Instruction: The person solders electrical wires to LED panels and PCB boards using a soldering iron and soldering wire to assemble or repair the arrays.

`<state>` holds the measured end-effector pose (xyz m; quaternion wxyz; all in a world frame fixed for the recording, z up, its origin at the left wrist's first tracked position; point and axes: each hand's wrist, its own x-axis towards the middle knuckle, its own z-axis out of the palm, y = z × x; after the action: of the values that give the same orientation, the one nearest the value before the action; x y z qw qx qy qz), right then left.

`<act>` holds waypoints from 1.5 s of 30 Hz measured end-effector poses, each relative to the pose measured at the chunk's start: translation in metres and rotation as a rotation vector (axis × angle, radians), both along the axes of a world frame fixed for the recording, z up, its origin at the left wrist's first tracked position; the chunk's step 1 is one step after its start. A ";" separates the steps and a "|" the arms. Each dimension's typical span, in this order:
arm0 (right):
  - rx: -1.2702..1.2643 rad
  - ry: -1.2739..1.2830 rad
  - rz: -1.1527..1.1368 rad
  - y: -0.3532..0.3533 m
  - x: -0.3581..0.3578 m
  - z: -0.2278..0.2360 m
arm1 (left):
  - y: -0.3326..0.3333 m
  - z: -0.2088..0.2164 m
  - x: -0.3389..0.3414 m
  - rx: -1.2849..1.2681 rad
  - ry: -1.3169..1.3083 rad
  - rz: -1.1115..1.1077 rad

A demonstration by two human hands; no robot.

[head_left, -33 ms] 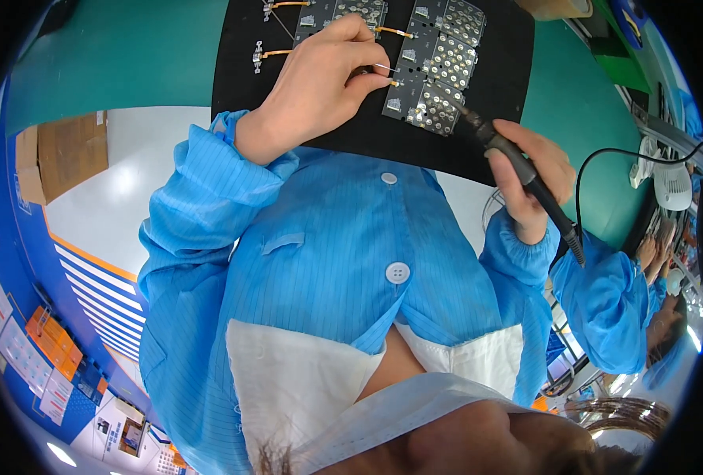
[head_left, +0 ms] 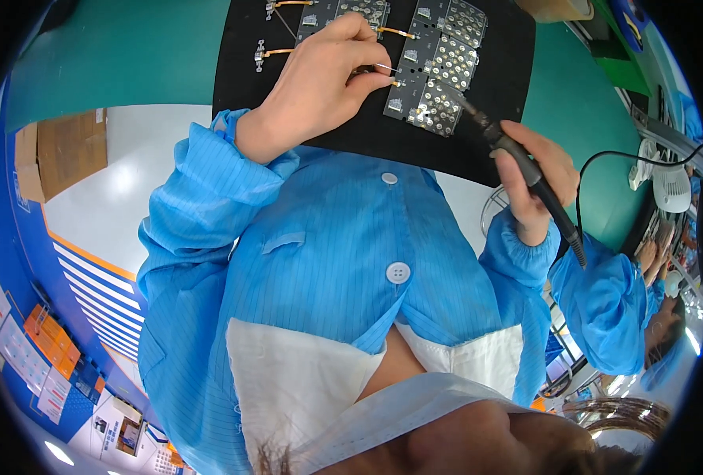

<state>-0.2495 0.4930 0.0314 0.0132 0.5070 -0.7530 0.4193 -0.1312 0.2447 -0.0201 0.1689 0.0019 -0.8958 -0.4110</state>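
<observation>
My right hand (head_left: 535,178) is closed around a black soldering iron (head_left: 532,170), its blurred tip angled toward the far left, over or just beside the near end of a dark circuit board panel (head_left: 415,57). The panel carries rows of round silver contacts. At its left edge my left hand (head_left: 328,75) is in a pinch, with the thin metal tip of what look like tweezers (head_left: 383,67) showing between the fingers. A short orange flex cable end (head_left: 398,83) sits by the fingertips at the board's edge. My left hand partly covers another board (head_left: 359,9) beyond it.
A black mat (head_left: 304,127) lies under the boards on a green table (head_left: 130,75). Orange cables with small connectors (head_left: 260,55) stick out at the left. The iron's black cord (head_left: 605,152) loops right. A co-worker's blue sleeve (head_left: 605,309) is at the right, a cardboard box (head_left: 70,154) at the left.
My right hand and the soldering iron have shifted slightly to the right, drawing the tip a little toward the board's right edge. My left hand stays in place.
</observation>
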 end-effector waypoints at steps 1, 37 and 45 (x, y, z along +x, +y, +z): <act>0.003 0.007 -0.001 0.006 -0.001 0.001 | -0.001 0.003 -0.002 0.024 0.008 -0.007; -0.030 0.119 -0.506 0.021 -0.010 -0.063 | -0.057 0.021 0.105 0.430 -0.260 0.568; -0.187 -0.257 -0.291 0.006 0.020 -0.089 | -0.056 -0.003 0.106 1.155 0.209 0.706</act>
<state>-0.2296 0.4988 -0.0575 0.0244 0.3320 -0.7716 0.5420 -0.0252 0.1885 -0.0234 0.3503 0.3440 -0.4577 -0.7413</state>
